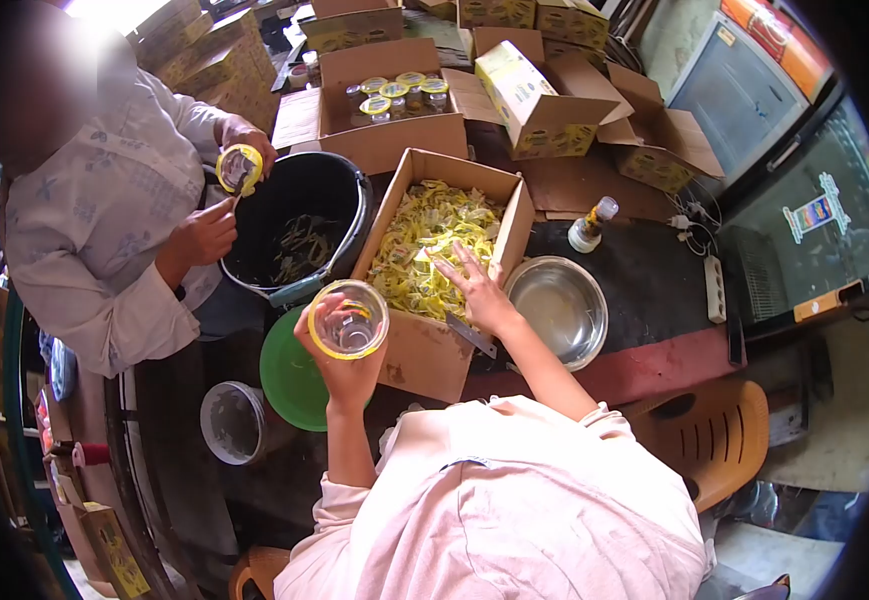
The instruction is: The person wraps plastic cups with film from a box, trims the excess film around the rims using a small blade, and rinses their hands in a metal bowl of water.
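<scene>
My left hand is wrapped around a clear jar with a yellow rim, its round mouth facing up toward me. Over an open cardboard box, my right hand has its fingers spread at a heap of crumpled yellow wrapper scraps; whether it touches them is hard to say. A flat metal blade lies at the box's near edge, just below that hand.
Across from me a person holds a yellow-lidded jar and a thin tool above a black bucket. Around stand a metal bowl, green basin, grey bucket, box of jars and orange chair.
</scene>
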`<state>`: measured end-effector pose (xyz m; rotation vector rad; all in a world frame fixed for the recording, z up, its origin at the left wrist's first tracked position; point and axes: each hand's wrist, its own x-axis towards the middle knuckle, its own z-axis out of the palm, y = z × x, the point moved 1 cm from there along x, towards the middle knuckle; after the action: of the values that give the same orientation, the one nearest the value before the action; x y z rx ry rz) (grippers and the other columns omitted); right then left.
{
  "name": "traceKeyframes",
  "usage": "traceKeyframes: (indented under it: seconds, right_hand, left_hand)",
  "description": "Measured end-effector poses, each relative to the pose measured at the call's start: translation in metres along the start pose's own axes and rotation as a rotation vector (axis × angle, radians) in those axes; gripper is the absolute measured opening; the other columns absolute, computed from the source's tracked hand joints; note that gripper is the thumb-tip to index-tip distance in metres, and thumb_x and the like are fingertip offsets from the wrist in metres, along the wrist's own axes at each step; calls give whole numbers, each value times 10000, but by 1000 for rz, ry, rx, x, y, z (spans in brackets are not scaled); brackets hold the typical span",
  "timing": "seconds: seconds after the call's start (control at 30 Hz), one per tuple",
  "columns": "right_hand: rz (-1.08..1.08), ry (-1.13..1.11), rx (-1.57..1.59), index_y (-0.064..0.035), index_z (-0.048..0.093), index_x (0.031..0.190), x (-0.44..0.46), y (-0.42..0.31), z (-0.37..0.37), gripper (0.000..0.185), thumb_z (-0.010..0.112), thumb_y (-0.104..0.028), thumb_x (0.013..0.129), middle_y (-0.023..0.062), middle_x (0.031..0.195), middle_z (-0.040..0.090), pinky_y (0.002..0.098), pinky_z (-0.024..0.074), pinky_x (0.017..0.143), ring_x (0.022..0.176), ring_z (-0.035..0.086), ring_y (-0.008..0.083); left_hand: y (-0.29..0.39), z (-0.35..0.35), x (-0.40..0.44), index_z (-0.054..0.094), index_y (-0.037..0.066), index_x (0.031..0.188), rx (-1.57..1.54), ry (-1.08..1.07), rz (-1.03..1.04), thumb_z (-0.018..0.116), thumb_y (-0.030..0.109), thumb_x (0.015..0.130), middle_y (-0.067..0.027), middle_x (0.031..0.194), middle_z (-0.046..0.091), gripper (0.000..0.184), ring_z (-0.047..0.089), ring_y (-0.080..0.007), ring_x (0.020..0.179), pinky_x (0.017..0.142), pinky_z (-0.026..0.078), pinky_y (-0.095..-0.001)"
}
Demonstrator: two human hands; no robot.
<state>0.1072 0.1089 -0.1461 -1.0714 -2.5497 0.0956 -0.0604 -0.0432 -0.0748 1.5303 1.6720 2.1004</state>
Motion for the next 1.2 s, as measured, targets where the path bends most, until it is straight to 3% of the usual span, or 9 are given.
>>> traceKeyframes:
  seconds: [0.13, 0.23, 0.47, 0.77, 0.9, 1.07, 1.1, 1.17, 1.2]
  right_hand:
    - [150, 294, 126, -121, 547, 1122, -23, 24, -31, 389, 558, -75, 736, 115, 1160, 508, 427, 350, 894, 930, 558, 262]
    - [493, 364, 228, -76, 631, 795, -59, 100, -13, 94, 600, -133, 728, 100, 771, 601, 407, 458, 671, 738, 594, 269]
    - [620, -433, -244, -43, 667, 835, -64, 157, 38, 190, 556, -66, 683, 188, 930, 624, 397, 477, 792, 911, 603, 316]
    - [536, -544, -149, -93, 672, 876, -60, 162, 30, 305, 703, -164, 581, 159, 938, 633, 379, 502, 760, 892, 612, 296]
    - [305, -335, 79, -78, 664, 869, -55, 173, -29, 304, 725, -116, 574, 120, 820, 654, 335, 507, 730, 773, 635, 230]
    - [507, 263, 508, -21, 640, 752, -73, 164, -68, 125, 690, -13, 638, 52, 671, 642, 222, 483, 586, 600, 595, 93]
    - [602, 187, 594, -38, 638, 840, -83, 179, -40, 251, 723, -48, 604, 108, 828, 650, 272, 499, 669, 722, 621, 159]
    - [246, -138, -196, -72, 617, 973, -111, 170, -18, 427, 751, -88, 567, 167, 1046, 592, 337, 478, 796, 906, 596, 238]
    - [314, -239, -122, -110, 582, 1074, -108, 163, -29, 551, 754, -109, 550, 192, 1167, 510, 386, 422, 892, 1034, 523, 296]
  left_hand:
    - [0, -12, -13, 282, 100, 1187, -13, 12, -35, 705, -8, 659, -108, 1139, 430, 685, 449, -193, 1065, 834, 415, -318]
    - [0, -21, -21, 281, 98, 1189, 10, 23, -44, 700, -12, 658, -105, 1137, 431, 685, 447, -192, 1066, 839, 413, -320]
    - [20, -29, -36, 295, 113, 1192, 20, -16, -100, 699, -18, 650, -98, 1137, 429, 689, 461, -187, 1036, 823, 418, -306]
    - [29, -55, -58, 293, 113, 1188, 41, 20, -182, 672, -35, 664, -94, 1140, 423, 664, 458, -187, 1038, 826, 420, -306]
    - [27, -50, -60, 297, 112, 1187, -5, -12, -182, 682, -37, 653, -93, 1145, 423, 675, 460, -190, 1046, 830, 426, -314]
    - [29, -37, -51, 292, 109, 1185, -25, -88, -94, 744, -11, 609, -103, 1154, 424, 741, 475, -199, 1043, 844, 441, -321]
    - [28, -35, -50, 291, 109, 1184, -32, -103, -72, 755, -4, 603, -105, 1157, 423, 752, 478, -200, 1041, 847, 443, -322]
    - [30, -32, -48, 299, 99, 1146, -9, -127, -27, 786, 30, 584, -117, 1123, 433, 747, 484, -213, 1028, 843, 440, -328]
    - [34, -30, -44, 306, 92, 1125, -23, -134, 9, 792, 46, 583, -121, 1099, 441, 729, 485, -224, 1017, 838, 435, -330]
